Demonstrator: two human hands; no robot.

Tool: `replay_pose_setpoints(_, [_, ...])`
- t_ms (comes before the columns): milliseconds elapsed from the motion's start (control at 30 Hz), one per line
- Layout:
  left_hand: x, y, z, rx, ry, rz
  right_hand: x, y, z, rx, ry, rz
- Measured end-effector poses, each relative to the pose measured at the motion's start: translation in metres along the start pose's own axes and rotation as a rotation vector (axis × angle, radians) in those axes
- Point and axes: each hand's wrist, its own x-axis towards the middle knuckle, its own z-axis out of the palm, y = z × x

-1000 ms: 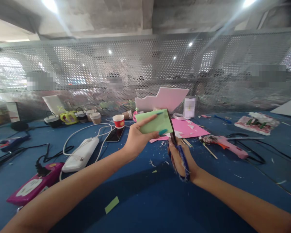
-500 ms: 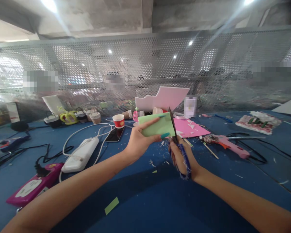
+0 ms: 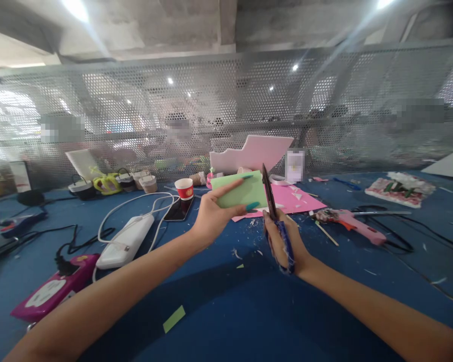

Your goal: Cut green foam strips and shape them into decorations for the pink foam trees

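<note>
Paper (image 3: 245,193) sits pinched in the left hand (image 3: 213,216), its three-o'clock edge beside scissors (image 3: 271,197) the right hand (image 3: 285,241) grips, one green strip (image 3: 174,319) seemingly cut at seven o'clock, most uncut.

The left hand (image 3: 211,213) keeps its index finger (image 3: 232,186) and thumb (image 3: 237,210) stretched out on the right hand's side, parted, index above thumb, both with long teal nails; its remaining fingers are hidden. Just beside it and slightly lower, the right hand (image 3: 285,241) is curled in a grip. Bare forearms, the left forearm (image 3: 124,291) and right forearm (image 3: 362,301), slant inward from below and outside the hands.
</note>
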Motion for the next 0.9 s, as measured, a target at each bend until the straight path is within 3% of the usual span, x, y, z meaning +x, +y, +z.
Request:
replay_pose_setpoints(233, [0.020, -0.002, -0.022, 0.036, 0.061, 0.067, 0.003, 0.013, 0.002, 0.194, -0.013, 0.111])
replay_pose_setpoints(500, [0.041, -0.018, -0.050, 0.247, 0.118, 0.194, 0.007, 0.020, 0.004, 0.275, -0.014, 0.076])
replay_pose_setpoints(733, [0.055, -0.073, -0.095, 0.156, 0.149, 0.026, 0.004, 0.023, 0.005, 0.300, -0.012, 0.069])
replay_pose_setpoints(900, [0.050, -0.094, -0.104, -0.012, 0.167, -0.107, 0.005, 0.023, 0.005, 0.306, 0.001, 0.088])
